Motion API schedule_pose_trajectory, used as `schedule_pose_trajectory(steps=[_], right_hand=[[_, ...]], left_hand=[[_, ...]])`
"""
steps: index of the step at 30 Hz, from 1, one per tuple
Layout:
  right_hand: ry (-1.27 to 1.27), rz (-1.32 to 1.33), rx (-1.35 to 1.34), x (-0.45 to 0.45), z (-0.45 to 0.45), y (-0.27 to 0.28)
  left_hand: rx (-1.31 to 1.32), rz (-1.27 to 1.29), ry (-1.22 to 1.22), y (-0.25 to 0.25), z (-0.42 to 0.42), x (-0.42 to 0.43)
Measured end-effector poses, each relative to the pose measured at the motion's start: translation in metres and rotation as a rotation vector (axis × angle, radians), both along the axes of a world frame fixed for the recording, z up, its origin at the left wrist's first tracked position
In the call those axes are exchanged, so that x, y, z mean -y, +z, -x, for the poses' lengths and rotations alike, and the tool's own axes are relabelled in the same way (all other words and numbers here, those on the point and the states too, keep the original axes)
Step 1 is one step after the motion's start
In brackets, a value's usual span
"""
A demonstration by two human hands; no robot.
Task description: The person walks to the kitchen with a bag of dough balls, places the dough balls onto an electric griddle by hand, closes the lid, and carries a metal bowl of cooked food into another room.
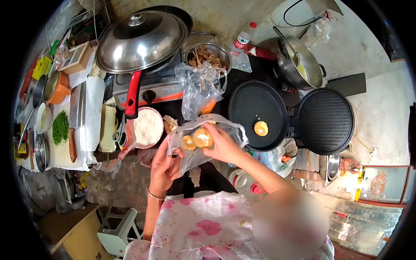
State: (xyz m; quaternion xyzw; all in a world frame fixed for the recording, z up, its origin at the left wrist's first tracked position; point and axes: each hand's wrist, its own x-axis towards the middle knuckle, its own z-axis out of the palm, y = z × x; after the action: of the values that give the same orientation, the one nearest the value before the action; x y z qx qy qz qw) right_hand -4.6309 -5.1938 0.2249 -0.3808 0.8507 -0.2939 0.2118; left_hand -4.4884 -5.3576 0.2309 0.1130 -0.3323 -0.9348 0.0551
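Note:
My left hand (163,167), a bangle at its wrist, is closed on the edge of a clear plastic bag (190,162) and holds it up. Inside the bag's mouth, my right hand (220,144) grips a round golden bun (203,137). Another golden bun (189,142) shows in the bag just left of it. To the right lies an opened electric griddle (242,104) with one small round bun (261,128) on its dark lower plate. A pink-handled bowl of white flour (147,126) stands left of the bag.
A lidded wok (169,39) sits on a stove, its red handle pointing toward me. Behind the bag are a steel bowl of brown food (221,52) and a crumpled plastic bag (190,89). A pot with a ladle (314,54) stands back right. A cleaver (77,106) and chopped greens (60,127) lie left.

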Motion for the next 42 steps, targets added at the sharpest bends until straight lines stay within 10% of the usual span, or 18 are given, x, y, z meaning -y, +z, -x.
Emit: schedule_pose_trajectory(steps=[19,27,42], right_hand=[[-0.152,0.527,0.394,-0.091,0.05,0.118],[-0.079,0.319,-0.221,-0.104,0.062,0.126],[0.028,0.31,-0.376,-0.109,0.068,0.125]], left_hand=[[-0.037,0.047,0.099,0.0,0.031,-0.017],[0.025,0.085,0.162,0.004,0.037,-0.027],[0.035,0.126,0.187,0.007,0.043,-0.036]])
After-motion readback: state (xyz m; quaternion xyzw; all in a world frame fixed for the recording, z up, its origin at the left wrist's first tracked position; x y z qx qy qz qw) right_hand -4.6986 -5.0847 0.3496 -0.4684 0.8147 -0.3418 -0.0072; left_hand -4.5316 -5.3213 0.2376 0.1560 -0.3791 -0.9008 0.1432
